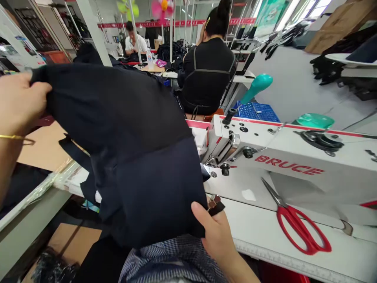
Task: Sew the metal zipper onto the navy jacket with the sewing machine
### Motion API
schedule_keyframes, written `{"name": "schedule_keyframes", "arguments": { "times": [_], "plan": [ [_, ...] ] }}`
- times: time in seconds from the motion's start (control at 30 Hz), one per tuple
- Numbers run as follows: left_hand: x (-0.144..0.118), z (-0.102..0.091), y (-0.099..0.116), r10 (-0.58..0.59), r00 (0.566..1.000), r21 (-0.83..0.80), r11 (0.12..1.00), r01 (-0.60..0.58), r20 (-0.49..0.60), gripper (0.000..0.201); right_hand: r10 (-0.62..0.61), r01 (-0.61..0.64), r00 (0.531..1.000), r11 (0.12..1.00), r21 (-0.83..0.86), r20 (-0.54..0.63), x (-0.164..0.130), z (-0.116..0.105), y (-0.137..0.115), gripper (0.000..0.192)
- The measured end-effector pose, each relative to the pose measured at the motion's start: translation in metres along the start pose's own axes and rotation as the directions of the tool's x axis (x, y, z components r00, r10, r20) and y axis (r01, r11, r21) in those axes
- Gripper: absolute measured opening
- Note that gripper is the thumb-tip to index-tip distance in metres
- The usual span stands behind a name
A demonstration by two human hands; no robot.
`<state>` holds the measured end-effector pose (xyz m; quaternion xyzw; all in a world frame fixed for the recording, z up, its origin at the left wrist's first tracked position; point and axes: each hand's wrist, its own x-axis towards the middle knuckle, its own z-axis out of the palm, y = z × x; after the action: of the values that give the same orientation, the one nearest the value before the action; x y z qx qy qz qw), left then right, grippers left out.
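1. Head view: the left hand is gripping the upper left edge of a dark navy garment, its fingers closed on the cloth and lifting it high at the left of the picture; a thin gold bangle is sitting on that wrist
2. The right hand is pinching the lower right corner of the same garment near the front edge of the desk, with the thumb lying on top of the fabric; the two hands are well apart, with the cloth hanging stretched between them
3. The garment is hanging in the air in front of the person, covering the left part of the desk and hiding the needle area of the white sewing machine
4. The machine, lettered BRUCE in red, is standing on the desk to the right of the garment, and a teal thread cone is rising behind its head
5. Red-handled scissors are lying flat on the desk below the machine arm, blades pointing up and left, apart from the right hand
6. A person in black is sitting with their back turned at the next station, beside a blue crate; another person in white is sitting farther back
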<state>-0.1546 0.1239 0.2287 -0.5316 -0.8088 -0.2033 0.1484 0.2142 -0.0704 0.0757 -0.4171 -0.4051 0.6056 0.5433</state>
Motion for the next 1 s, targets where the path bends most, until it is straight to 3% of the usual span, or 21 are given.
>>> {"name": "schedule_keyframes", "arguments": {
  "times": [0.07,0.13,0.17,0.23,0.27,0.3,0.33,0.37,0.4,0.43,0.47,0.53,0.57,0.67,0.77,0.9,1.0],
  "plan": [
    [-0.003,0.007,-0.015,-0.080,0.976,0.158,0.986,0.048,0.204,0.034,0.070,-0.069,0.997,0.997,0.019,-0.034,-0.006,-0.011,0.011,0.033],
    [-0.019,0.024,-0.015,-0.017,0.905,0.257,0.961,-0.103,0.426,0.034,0.150,-0.155,0.985,0.986,-0.057,-0.087,-0.009,-0.017,0.027,0.036],
    [-0.032,0.033,-0.010,0.051,0.893,0.261,0.947,-0.186,0.448,0.036,0.176,-0.192,0.976,0.973,-0.128,-0.130,-0.011,-0.019,0.035,0.037],
    [-0.066,0.047,0.010,0.301,0.883,0.175,0.908,-0.380,0.359,0.043,0.191,-0.233,0.967,0.927,-0.293,-0.166,-0.016,-0.021,0.049,0.037],
    [-0.085,0.053,0.023,0.490,0.817,0.081,0.841,-0.535,0.304,0.044,0.189,-0.233,0.970,0.902,-0.363,-0.153,-0.019,-0.022,0.054,0.035],
    [-0.104,0.057,0.038,0.685,0.680,-0.053,0.714,-0.699,0.263,0.044,0.190,-0.221,0.975,0.879,-0.423,-0.115,-0.023,-0.022,0.058,0.032],
    [-0.121,0.061,0.053,0.835,0.487,-0.180,0.536,-0.824,0.255,0.042,0.196,-0.203,0.978,0.856,-0.476,-0.064,-0.028,-0.022,0.061,0.030],
    [-0.136,0.065,0.068,0.913,0.307,-0.268,0.376,-0.887,0.267,0.039,0.214,-0.183,0.977,0.829,-0.528,-0.002,-0.032,-0.023,0.062,0.027],
    [-0.146,0.070,0.082,0.946,0.171,-0.310,0.255,-0.916,0.275,0.039,0.249,-0.162,0.966,0.797,-0.581,0.072,-0.037,-0.024,0.061,0.026],
    [-0.152,0.077,0.095,0.952,0.084,-0.306,0.178,-0.935,0.295,0.041,0.299,-0.133,0.940,0.762,-0.634,0.161,-0.040,-0.025,0.059,0.027],
    [-0.153,0.085,0.106,0.945,0.047,-0.269,0.140,-0.953,0.323,0.044,0.350,-0.091,0.901,0.728,-0.679,0.255,-0.041,-0.028,0.056,0.029],
    [-0.145,0.104,0.122,0.923,0.066,-0.147,0.130,-0.981,0.379,0.043,0.383,0.001,0.845,0.695,-0.719,0.372,-0.039,-0.034,0.046,0.033],
    [-0.137,0.114,0.127,0.910,0.092,-0.089,0.140,-0.986,0.405,0.041,0.351,0.034,0.856,0.695,-0.718,0.380,-0.034,-0.037,0.040,0.033],
    [-0.111,0.139,0.133,0.857,0.161,0.004,0.183,-0.983,0.490,0.043,0.117,0.099,0.961,0.699,-0.708,0.250,-0.008,-0.046,0.025,0.035],
    [-0.098,0.158,0.131,0.780,0.209,-0.003,0.260,-0.966,0.589,0.051,-0.074,0.186,0.981,0.647,-0.740,0.182,0.030,-0.046,0.023,0.036],
    [-0.089,0.177,0.120,0.762,0.249,-0.025,0.328,-0.944,0.598,0.044,0.006,0.155,0.979,0.621,-0.768,0.203,0.084,-0.022,0.038,0.041],
    [-0.076,0.165,0.112,0.831,0.259,-0.074,0.337,-0.939,0.492,0.032,0.063,0.101,0.978,0.693,-0.714,0.199,0.122,0.004,0.046,0.045]
  ]
}}
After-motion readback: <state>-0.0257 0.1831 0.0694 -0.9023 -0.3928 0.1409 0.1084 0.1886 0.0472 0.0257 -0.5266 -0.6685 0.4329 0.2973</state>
